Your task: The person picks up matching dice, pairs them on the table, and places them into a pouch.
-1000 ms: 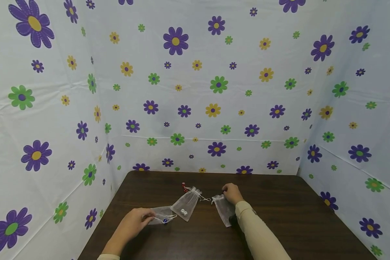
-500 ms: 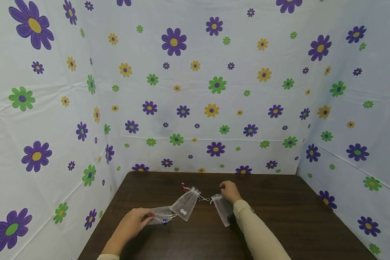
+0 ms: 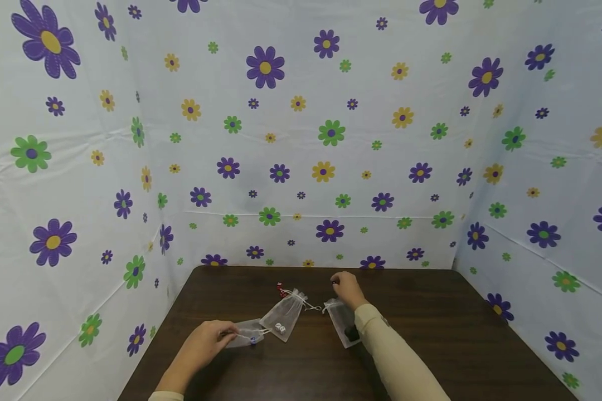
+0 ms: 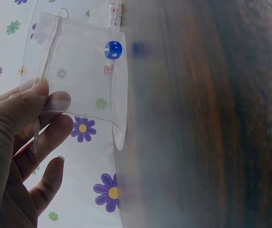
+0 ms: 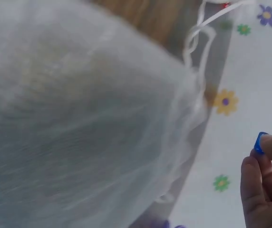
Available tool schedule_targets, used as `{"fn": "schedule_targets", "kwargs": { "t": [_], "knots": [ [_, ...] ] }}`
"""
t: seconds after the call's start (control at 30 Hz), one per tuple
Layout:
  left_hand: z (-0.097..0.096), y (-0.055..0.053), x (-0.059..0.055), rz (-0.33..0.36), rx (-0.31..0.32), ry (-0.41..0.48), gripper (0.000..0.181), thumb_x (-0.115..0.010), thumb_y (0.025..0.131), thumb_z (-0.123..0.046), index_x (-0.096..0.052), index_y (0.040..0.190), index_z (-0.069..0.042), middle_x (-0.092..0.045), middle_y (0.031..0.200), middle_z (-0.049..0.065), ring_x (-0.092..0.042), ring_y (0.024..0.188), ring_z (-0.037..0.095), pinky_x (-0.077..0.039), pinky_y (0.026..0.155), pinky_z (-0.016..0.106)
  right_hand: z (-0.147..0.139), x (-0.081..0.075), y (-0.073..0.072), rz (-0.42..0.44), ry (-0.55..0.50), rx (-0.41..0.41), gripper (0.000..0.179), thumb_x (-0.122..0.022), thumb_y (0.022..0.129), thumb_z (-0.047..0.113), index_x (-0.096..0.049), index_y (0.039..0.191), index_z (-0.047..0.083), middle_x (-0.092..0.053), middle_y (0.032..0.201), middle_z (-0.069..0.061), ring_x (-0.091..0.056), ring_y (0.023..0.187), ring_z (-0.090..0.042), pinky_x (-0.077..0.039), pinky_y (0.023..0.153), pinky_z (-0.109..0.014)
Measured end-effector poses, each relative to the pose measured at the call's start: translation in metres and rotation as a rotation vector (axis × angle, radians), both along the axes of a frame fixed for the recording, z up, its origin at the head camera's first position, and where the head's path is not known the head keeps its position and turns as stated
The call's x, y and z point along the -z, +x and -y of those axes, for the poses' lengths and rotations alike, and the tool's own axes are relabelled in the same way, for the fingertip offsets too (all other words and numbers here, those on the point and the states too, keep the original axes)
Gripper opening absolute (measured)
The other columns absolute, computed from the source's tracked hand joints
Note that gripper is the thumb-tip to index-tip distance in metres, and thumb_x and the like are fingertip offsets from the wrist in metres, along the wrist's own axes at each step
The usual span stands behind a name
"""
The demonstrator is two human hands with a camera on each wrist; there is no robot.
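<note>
My left hand pinches the hemmed top of a sheer white drawstring bag between thumb and fingers. A blue die shows through the far lower part of that bag. Over at the right, my right hand pinches another blue die between thumb and fingertips, raised above the table. Beneath that hand and wrist lies a second sheer bag, partly hidden by the arm; it fills much of the right wrist view.
A third sheer bag lies between the hands, with white dice in its lower end. Red dice sit by its tied top. The dark wooden table is enclosed by a flower-print white cloth.
My right hand has shifted a little left and farther from me with its die, leaving more of the bag under it in sight. My left hand keeps its hold and stays nearly still.
</note>
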State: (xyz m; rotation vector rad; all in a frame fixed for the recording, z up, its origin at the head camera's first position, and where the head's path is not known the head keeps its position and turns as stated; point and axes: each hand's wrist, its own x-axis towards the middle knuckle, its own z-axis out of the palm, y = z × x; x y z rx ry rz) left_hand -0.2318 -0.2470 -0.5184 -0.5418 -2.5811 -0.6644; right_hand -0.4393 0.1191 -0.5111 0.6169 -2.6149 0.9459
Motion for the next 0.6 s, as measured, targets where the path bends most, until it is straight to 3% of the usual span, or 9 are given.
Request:
{"fn": "schedule_targets", "kwargs": {
  "t": [0.3,0.43,0.6],
  "knots": [
    [-0.001,0.0,-0.002,0.02,0.0,0.002,0.011,-0.078,0.087,-0.007,-0.076,0.089,-0.018,-0.073,0.085,-0.012,-0.06,0.073,-0.003,-0.055,0.065,0.027,0.025,-0.025,0.015,0.013,-0.015,-0.065,0.014,-0.068,0.092,-0.005,-0.074,0.104,-0.004,-0.073,0.099,-0.016,-0.069,0.09,-0.03,-0.058,0.078,-0.044],
    [-0.001,-0.001,-0.003,0.031,-0.002,0.007,0.012,-0.078,0.088,-0.007,-0.076,0.09,-0.018,-0.073,0.085,-0.012,-0.06,0.073,-0.003,-0.055,0.065,0.027,0.038,-0.037,0.023,-0.029,-0.011,-0.119,0.014,-0.069,0.092,-0.004,-0.074,0.104,-0.004,-0.073,0.098,-0.016,-0.068,0.087,-0.029,-0.057,0.075,-0.042],
    [-0.002,-0.001,-0.002,0.05,-0.012,0.004,0.009,-0.078,0.088,-0.008,-0.076,0.09,-0.016,-0.072,0.084,-0.012,-0.059,0.072,-0.004,-0.055,0.064,0.026,0.053,-0.052,0.038,-0.015,-0.033,-0.18,0.015,-0.068,0.094,-0.002,-0.074,0.108,-0.003,-0.072,0.1,-0.016,-0.068,0.088,-0.027,-0.057,0.073,-0.038]
  ]
}}
